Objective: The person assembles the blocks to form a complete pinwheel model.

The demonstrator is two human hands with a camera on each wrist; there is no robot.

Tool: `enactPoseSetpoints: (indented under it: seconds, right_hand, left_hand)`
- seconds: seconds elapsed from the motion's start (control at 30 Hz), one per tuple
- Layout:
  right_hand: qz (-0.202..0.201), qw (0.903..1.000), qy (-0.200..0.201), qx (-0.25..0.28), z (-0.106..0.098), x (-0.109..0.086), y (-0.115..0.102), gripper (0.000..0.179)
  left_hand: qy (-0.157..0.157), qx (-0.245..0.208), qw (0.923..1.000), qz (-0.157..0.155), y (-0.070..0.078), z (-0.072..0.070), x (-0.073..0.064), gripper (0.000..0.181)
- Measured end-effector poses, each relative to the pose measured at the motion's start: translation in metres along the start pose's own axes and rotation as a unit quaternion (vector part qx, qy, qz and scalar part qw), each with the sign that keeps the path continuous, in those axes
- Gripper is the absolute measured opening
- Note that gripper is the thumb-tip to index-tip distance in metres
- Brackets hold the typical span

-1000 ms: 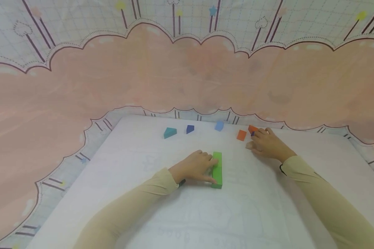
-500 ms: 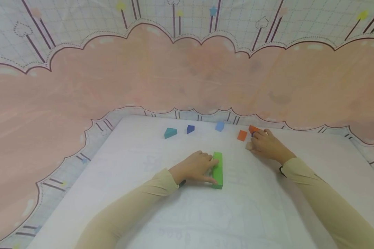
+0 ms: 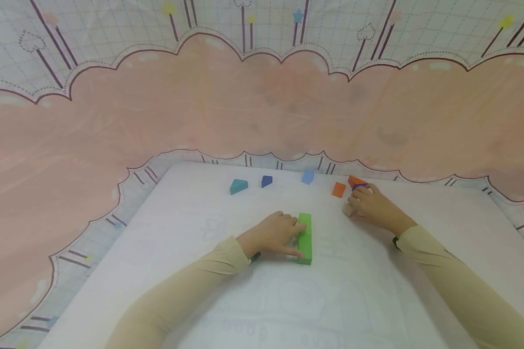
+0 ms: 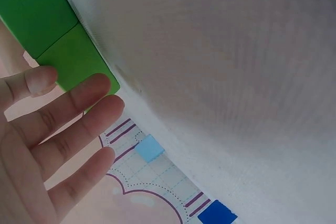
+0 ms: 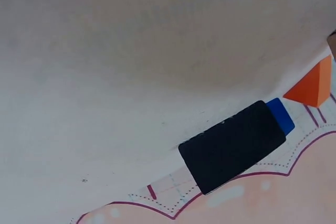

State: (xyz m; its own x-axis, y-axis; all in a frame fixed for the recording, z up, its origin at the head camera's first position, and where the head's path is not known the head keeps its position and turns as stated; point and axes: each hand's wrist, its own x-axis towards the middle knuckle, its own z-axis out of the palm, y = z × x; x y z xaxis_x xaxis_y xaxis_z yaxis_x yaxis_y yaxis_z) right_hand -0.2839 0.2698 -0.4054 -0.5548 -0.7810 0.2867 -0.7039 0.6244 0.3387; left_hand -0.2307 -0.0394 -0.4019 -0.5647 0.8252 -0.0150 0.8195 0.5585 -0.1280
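In the head view my left hand [image 3: 272, 233] reaches across to the long green block [image 3: 304, 240]. Its thumb and index finger rest along the block's left side and top. The left wrist view shows its fingers fairly straight beside two green pieces [image 4: 79, 61] joined end to end. Farther right, my right hand [image 3: 373, 206] pinches a small wooden block [image 3: 348, 209], partly covered by the fingers. Just beyond those fingers lie a blue block [image 3: 359, 185] and an orange triangular block [image 3: 354, 181]. No part of the right hand shows in the right wrist view.
Along the table's [image 3: 192, 208] far side lie a teal triangular block [image 3: 238, 186], a dark blue block [image 3: 267, 181], a light blue block [image 3: 307, 177] and an orange square block [image 3: 338, 189]. A patterned cloth [image 3: 262, 106] rises behind the table's far edge.
My right hand has drawn the small wooden block slightly toward me, showing more of the blue block behind it. The left hand and the green block have stayed in place.
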Motion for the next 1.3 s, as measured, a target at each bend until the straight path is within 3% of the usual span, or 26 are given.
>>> enactPoseSetpoints:
  seconds: [0.3, 0.6, 1.3]
  right_hand:
    - [-0.016, 0.9982, 0.057, 0.006, 0.0, -0.001, -0.004, 0.03]
    - [-0.008, 0.9998, 0.02, -0.002, 0.0, 0.002, -0.008, 0.02]
    - [-0.029, 0.9957, 0.009, 0.088, 0.0, 0.029, -0.022, 0.016]
  left_hand:
    - [-0.004, -0.003, 1.0, -0.002, 0.0, 0.001, 0.0, 0.063]
    - [-0.006, -0.003, 1.0, -0.003, -0.001, 0.003, 0.001, 0.064]
    - [-0.009, -0.012, 0.9999, -0.003, 0.0, 0.002, 0.0, 0.066]
